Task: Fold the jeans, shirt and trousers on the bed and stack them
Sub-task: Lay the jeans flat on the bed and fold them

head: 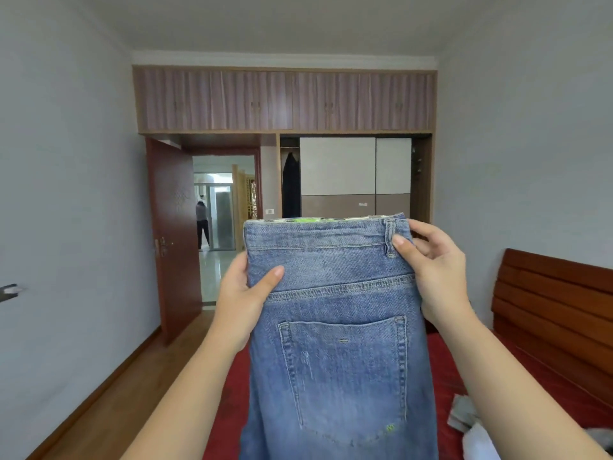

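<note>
I hold a pair of blue jeans [335,343] upright in front of me by the waistband, folded lengthwise, with a back pocket facing me. My left hand [247,293] grips the left edge just below the waistband, thumb on the front. At the top right corner, by a belt loop, my right hand [434,267] pinches the waistband. The legs hang down out of view over the red bed [451,366]. Grey and white garments [471,426] lie crumpled on the bed at the lower right.
A wooden headboard [550,313] stands on the right. Ahead is a wardrobe [355,174] with overhead cabinets. An open red door [174,234] on the left leads to a hallway where a person [202,224] stands far off. Wooden floor runs along the left.
</note>
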